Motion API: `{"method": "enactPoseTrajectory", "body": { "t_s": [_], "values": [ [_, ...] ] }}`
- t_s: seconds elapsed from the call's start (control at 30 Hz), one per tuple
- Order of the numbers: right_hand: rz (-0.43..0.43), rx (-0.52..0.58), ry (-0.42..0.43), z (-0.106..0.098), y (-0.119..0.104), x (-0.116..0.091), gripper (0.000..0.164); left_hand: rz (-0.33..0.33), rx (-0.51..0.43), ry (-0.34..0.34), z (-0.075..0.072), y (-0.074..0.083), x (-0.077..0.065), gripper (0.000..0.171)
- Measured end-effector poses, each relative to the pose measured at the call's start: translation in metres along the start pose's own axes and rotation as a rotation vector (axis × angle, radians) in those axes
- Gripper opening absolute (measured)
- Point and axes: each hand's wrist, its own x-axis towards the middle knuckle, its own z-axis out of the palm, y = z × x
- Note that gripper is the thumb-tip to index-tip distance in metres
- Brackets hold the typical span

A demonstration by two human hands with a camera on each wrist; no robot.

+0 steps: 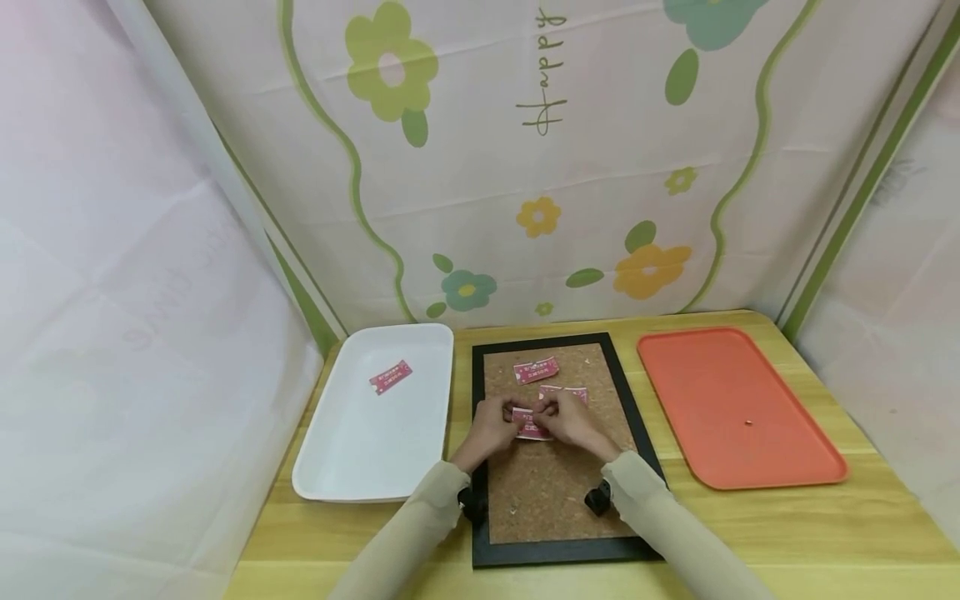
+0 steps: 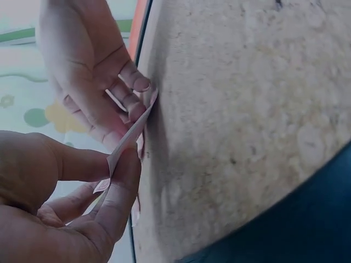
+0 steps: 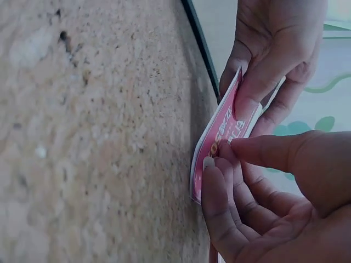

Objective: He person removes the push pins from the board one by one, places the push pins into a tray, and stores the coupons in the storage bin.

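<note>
Over the middle of a black-framed corkboard, both hands meet at a pink-and-white printed coupon. My left hand pinches one end of it between thumb and fingers, and the left wrist view shows this coupon tilted up off the cork. My right hand has its fingers curled, with thumb and fingertips drawn together at the printed face; I cannot tell what they pinch. Just beyond, a second coupon is partly covered by the right hand. A third coupon lies higher on the board.
A white tray stands left of the board, with one more coupon in it. To the right is an orange tray bearing a tiny gold-coloured piece. A flowered cloth hangs behind the wooden table.
</note>
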Motion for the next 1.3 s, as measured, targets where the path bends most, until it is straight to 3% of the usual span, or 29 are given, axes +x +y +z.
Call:
{"method": "enactPoseTrajectory", "body": {
  "t_s": [0.3,0.5,0.73,0.8,0.97,1.3],
  "values": [
    [0.014,0.093,-0.001,-0.019,0.0,-0.01,0.008,0.071,0.023,0.042,-0.015,0.01,-0.004,0.02],
    [-0.02,0.054,0.052,-0.035,0.007,-0.011,0.011,0.128,0.014,0.083,-0.027,0.016,-0.005,0.019],
    [-0.021,0.0,0.117,-0.06,0.012,-0.018,0.015,0.084,-0.02,0.098,-0.048,0.021,-0.007,0.021],
    [-0.021,0.01,0.127,-0.065,0.013,-0.02,0.016,0.097,-0.012,0.115,-0.055,0.021,-0.007,0.021],
    [-0.012,0.011,0.14,-0.076,0.015,-0.025,0.018,0.122,-0.008,0.178,-0.076,0.013,-0.008,0.019],
    [-0.048,0.016,0.185,-0.097,0.03,-0.031,0.017,0.092,-0.02,0.238,-0.105,0.0,-0.012,0.02]
  ]
}}
